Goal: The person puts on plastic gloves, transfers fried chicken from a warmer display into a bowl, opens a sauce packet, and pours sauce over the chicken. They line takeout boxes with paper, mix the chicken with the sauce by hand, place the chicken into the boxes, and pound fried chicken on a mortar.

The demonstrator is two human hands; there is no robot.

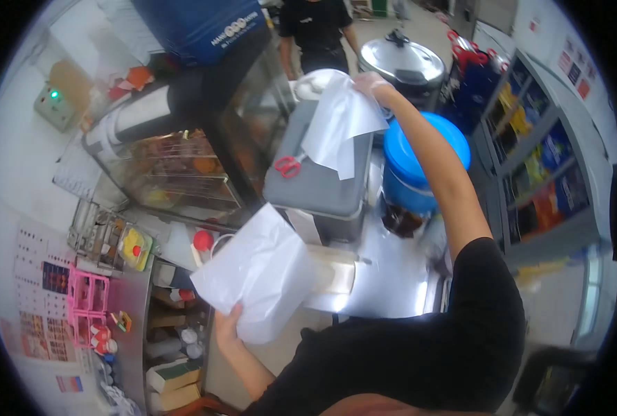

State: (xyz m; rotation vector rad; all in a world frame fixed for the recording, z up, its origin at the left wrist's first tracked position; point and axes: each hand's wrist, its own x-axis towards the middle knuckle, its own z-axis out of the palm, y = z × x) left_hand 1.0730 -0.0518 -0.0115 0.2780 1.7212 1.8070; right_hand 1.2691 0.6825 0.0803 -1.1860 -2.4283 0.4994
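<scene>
Above the grey lid, with the right hand, grasping by its far end a white sheet hung lengthwise toward the body. Nearer and left, with the left hand, clasping a white bag with one corner pointing forward.

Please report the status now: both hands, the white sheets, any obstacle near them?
Left hand holds white sheeting. Right hand at top of another white sheet, grip unclear. Red-handled scissors on grey lid, close beside that sheet.

From your head, one wide, round-edged view faces forward and down, close over your hands and the counter.
</scene>
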